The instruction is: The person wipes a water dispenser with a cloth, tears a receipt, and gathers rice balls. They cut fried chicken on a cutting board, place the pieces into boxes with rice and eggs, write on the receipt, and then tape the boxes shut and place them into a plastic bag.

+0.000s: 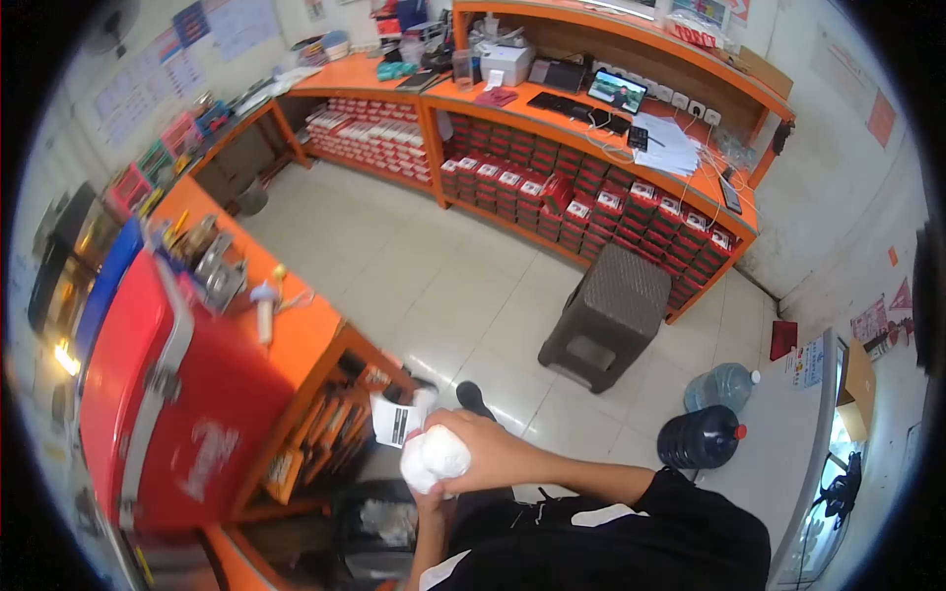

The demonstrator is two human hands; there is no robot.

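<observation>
My right hand (483, 448) is closed around a rounded white bundle (434, 461), gripping it from the right and above. From below, my left hand (431, 500) wraps the same bundle, its fingers mostly hidden behind it. The bundle has two smooth, bulging lobes; I cannot tell whether it is cloth, paper or plastic. A white slip with a black printed block (394, 424) sticks out beyond the fingers on the upper left. Below the hands, a dark bin (345, 522) holds pale, crumpled material.
An orange workbench (296, 320) with tools stands left, beside a large red cooler (236, 384). A brown plastic stool (616, 295) stands on the tiled floor ahead. Red boxes (581, 212) fill the shelf under the far counter. Two big bottles (700, 436) stand at right.
</observation>
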